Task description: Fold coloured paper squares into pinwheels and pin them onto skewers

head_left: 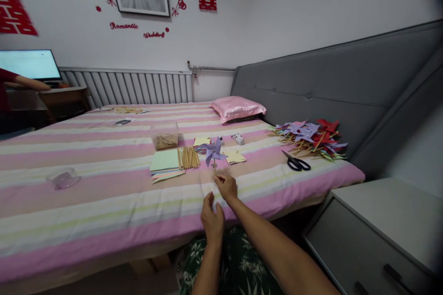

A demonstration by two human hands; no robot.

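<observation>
A purple paper pinwheel (213,151) stands upright over the bed, and my right hand (227,187) pinches the lower part of its thin stick. Just below and to the left, my left hand (212,215) holds nothing, its thumb and fingers apart. Close behind the pinwheel lie yellow paper pieces (235,156) and a small stack of coloured paper (201,143). Left of it are a row of wooden sticks (189,158) and a pile of green and other coloured sheets (166,160). A clear plastic box (165,137) behind them contains more sticks.
Black-handled scissors (296,162) lie to the right, before a heap of purple and red pinwheels (311,136) against the grey headboard (332,83). A pink pillow (237,109) rests farther back. A clear dish (64,179) sits at left. A grey nightstand (391,221) stands at right.
</observation>
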